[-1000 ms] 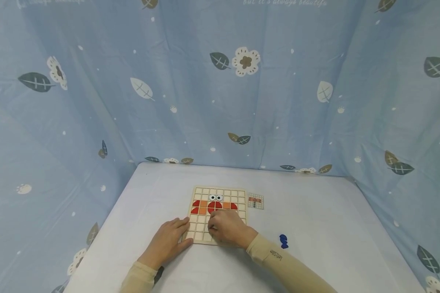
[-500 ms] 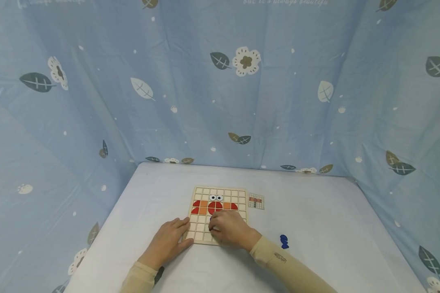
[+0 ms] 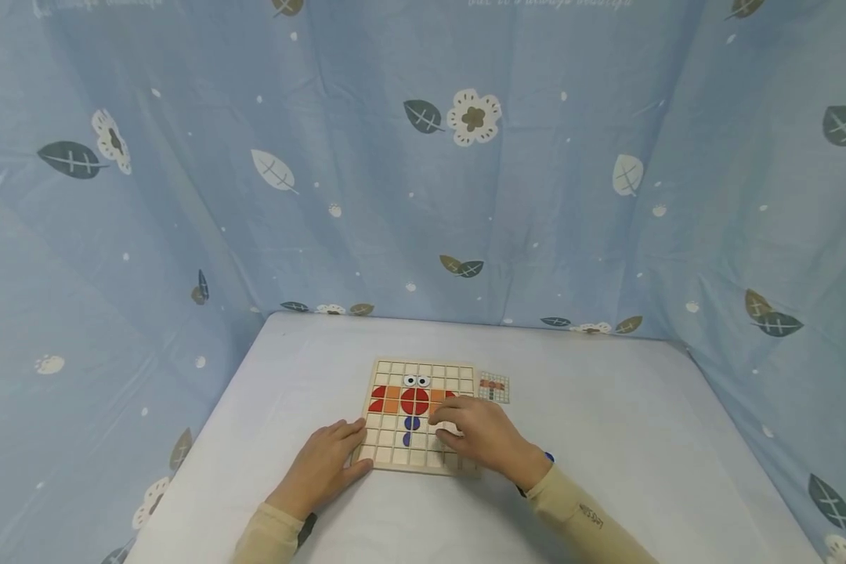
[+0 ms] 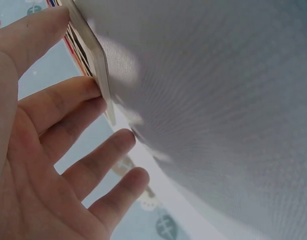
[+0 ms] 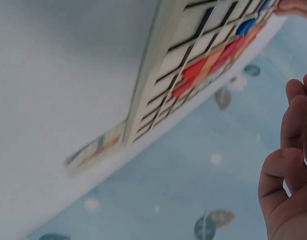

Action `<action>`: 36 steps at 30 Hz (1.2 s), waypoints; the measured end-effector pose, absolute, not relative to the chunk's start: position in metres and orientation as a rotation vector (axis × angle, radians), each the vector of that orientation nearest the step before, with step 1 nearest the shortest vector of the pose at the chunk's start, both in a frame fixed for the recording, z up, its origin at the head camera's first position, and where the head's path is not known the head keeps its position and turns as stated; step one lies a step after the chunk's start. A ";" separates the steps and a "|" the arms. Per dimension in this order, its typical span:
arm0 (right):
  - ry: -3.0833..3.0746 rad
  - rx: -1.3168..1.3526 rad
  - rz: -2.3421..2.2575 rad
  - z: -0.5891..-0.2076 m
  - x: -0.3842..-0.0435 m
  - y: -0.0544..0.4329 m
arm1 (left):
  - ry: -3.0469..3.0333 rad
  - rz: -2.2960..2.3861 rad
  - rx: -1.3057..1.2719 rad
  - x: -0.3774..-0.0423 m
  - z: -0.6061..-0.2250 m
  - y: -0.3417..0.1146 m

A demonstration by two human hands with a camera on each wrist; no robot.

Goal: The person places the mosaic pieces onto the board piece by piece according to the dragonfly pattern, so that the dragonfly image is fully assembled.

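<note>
The wooden grid board (image 3: 423,457) lies on the table and bears red and orange pieces, a red disc (image 3: 414,402) and two eye pieces (image 3: 416,381). Below the disc sit a round blue shape (image 3: 412,424) and a smaller blue piece (image 3: 406,439). My left hand (image 3: 322,462) rests at the board's left edge, fingers extended; the left wrist view shows thumb and fingertips against the board's side (image 4: 101,60). Over the board's right part hovers my right hand (image 3: 489,439), fingers loosely bent, with nothing seen between them. It hides part of the right-hand red piece.
A small pattern card (image 3: 494,388) lies just right of the board. Loose blue pieces (image 3: 549,457) on the white table (image 3: 606,407) are mostly hidden behind my right wrist. A blue patterned curtain (image 3: 366,204) encloses the back and sides.
My right hand has drawn back to the right from the board's middle, and its fingers have loosened. The blue pieces below the red disc now show. The left hand stays put.
</note>
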State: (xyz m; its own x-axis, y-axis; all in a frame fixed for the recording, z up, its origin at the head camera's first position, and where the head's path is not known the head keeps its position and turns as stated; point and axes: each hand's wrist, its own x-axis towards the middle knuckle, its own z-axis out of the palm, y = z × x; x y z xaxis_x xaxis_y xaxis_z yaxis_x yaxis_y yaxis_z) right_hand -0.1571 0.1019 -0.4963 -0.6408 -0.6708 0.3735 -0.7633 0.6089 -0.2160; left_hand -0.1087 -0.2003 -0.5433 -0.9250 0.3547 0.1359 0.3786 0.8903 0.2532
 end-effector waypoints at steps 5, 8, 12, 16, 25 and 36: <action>-2.518 1.115 0.578 -0.492 -0.154 0.134 | -2.961 -0.414 -0.591 -0.109 -0.543 -0.200; -2.528 1.055 0.616 -0.493 -0.151 0.157 | -2.969 -0.404 -0.595 -0.108 -0.543 -0.201; -2.558 0.993 0.630 -0.497 -0.148 0.186 | -2.991 -0.390 -0.579 -0.108 -0.543 -0.200; -2.586 0.941 0.614 -0.500 -0.145 0.210 | -2.991 -0.384 -0.570 -0.109 -0.542 -0.200; -2.622 0.823 0.581 -0.505 -0.138 0.254 | -2.994 -0.377 -0.575 -0.109 -0.543 -0.200; -2.922 0.867 0.589 -0.523 -0.131 0.273 | -2.988 -0.385 -0.575 -0.110 -0.543 -0.200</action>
